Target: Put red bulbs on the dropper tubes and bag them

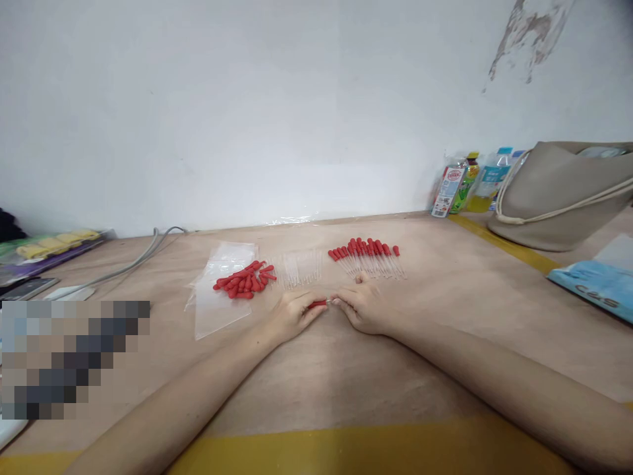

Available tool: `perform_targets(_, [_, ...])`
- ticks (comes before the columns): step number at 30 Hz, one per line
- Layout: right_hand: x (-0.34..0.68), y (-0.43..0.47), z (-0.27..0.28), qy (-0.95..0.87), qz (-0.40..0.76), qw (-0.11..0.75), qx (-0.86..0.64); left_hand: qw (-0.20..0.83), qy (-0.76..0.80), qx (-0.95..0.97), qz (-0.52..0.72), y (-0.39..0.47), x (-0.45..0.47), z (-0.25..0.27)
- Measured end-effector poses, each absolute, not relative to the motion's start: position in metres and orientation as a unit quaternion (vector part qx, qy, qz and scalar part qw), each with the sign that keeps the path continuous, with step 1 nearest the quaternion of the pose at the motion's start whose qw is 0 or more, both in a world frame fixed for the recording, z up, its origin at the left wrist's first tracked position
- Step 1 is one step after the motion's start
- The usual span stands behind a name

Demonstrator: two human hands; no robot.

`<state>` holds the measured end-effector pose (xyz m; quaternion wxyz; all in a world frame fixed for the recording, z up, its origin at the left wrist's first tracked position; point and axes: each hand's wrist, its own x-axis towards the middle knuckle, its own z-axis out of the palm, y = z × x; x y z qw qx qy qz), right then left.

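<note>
I have the left hand (297,313) just below the middle of the frame, thumb and fingers pinching a red rubber bulb (318,304) whose long axis runs nearly level, left to right across my view. The right hand (363,309) sits just beyond the bulb's right end, its fingertips drawn together on what looks to me like a clear tube (330,301); the fingers hide most of it, so I cannot tell how far, if at all, it sits inside the bulb. The line from bulb to tube is what I watch: the two lie roughly end to end, the left hand nearer the red part, the right nearer the clear. Left of centre, matte, pear-shaped loose bulbs (242,280) are heaped partly on a crinkled, see-through plastic bag (212,320). Beside them, slim loose tubes (299,269) lie side by side, glossy and hard to pick out against the wood-grained tabletop (277,386). Right of centre, beyond the right hand, red-capped droppers (368,249) fan out, bulbs toward the wall (247,119), thin stems toward me.
</note>
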<state>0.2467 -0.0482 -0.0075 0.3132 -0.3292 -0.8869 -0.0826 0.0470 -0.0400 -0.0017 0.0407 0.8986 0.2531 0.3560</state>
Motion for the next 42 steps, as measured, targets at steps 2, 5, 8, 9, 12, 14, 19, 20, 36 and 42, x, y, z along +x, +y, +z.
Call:
perform_targets(2, [0.247, -0.047, -0.007, -0.887, -0.071, 0.318, -0.328, 0.044, 0.262, 0.890, 0.370, -0.041, 0.047, 0.001])
perform_targets(5, [0.250, -0.045, -0.008, -0.875, -0.092, 0.335, -0.337, 0.043, 0.287, 0.874, 0.390, -0.042, 0.046, 0.005])
perform_targets(8, [0.255, -0.043, -0.009, -0.865, -0.138, 0.338, -0.345, 0.029, 0.310, 0.861, 0.401, -0.042, 0.044, 0.006])
perform_targets(9, [0.257, -0.043, -0.009, -0.862, -0.149, 0.338, -0.346, 0.027, 0.315, 0.859, 0.403, -0.041, 0.044, 0.006])
perform_targets(12, [0.258, -0.044, -0.008, -0.858, -0.166, 0.343, -0.345, 0.041, 0.317, 0.863, 0.391, -0.040, 0.044, 0.004])
perform_targets(14, [0.256, -0.046, -0.007, -0.858, -0.168, 0.343, -0.343, 0.059, 0.318, 0.867, 0.379, -0.040, 0.044, 0.004])
perform_targets(19, [0.252, -0.047, -0.007, -0.866, -0.141, 0.335, -0.344, 0.079, 0.321, 0.865, 0.379, -0.043, 0.045, 0.004])
perform_targets(20, [0.252, -0.046, -0.007, -0.869, -0.134, 0.330, -0.344, 0.078, 0.318, 0.864, 0.382, -0.043, 0.045, 0.004])
perform_targets(36, [0.271, -0.025, 0.014, -0.752, -0.095, 0.299, -0.580, 0.070, 0.401, 0.852, 0.328, -0.036, 0.035, -0.002])
perform_targets(42, [0.257, 0.020, 0.025, -0.645, -0.036, 0.250, -0.721, 0.086, 0.390, 0.865, 0.304, -0.036, 0.037, -0.001])
